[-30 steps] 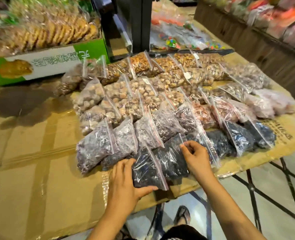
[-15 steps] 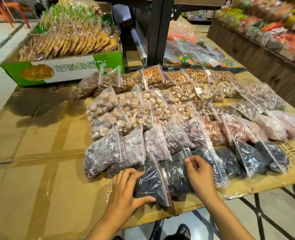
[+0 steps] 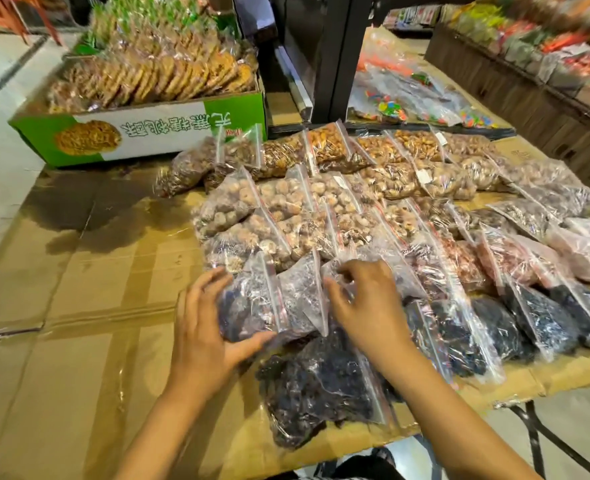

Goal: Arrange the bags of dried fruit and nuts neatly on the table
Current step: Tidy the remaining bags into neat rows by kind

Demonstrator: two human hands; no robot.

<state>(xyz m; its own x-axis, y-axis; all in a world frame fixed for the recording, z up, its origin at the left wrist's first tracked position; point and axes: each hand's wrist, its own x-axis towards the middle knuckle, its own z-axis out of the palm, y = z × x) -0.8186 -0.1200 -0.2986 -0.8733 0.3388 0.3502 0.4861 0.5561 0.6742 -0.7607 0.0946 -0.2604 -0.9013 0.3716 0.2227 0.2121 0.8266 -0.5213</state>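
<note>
The left hand (image 3: pixel 205 336) is nearer: fingers spread, it presses the end bag (image 3: pixel 252 306) on the table (image 3: pixel 78 341) from the left, the bag's length running away from the person. The right hand (image 3: pixel 366 306) curls its fingers, perhaps pinching a neighbouring bag (image 3: pixel 399 268).

Splayed left hand (image 3: pixel 206 329); right hand (image 3: pixel 368 306) fingers (image 3: pixel 355 270) bent (grip unclear).

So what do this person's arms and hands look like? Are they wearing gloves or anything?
No gloves: the hands are bare. The left hand and the right hand show no rings, and there is no watch or bracelet at either wrist. The left forearm and right forearm are uncovered down to the picture's bottom edge, so no sleeves come into view.
</note>
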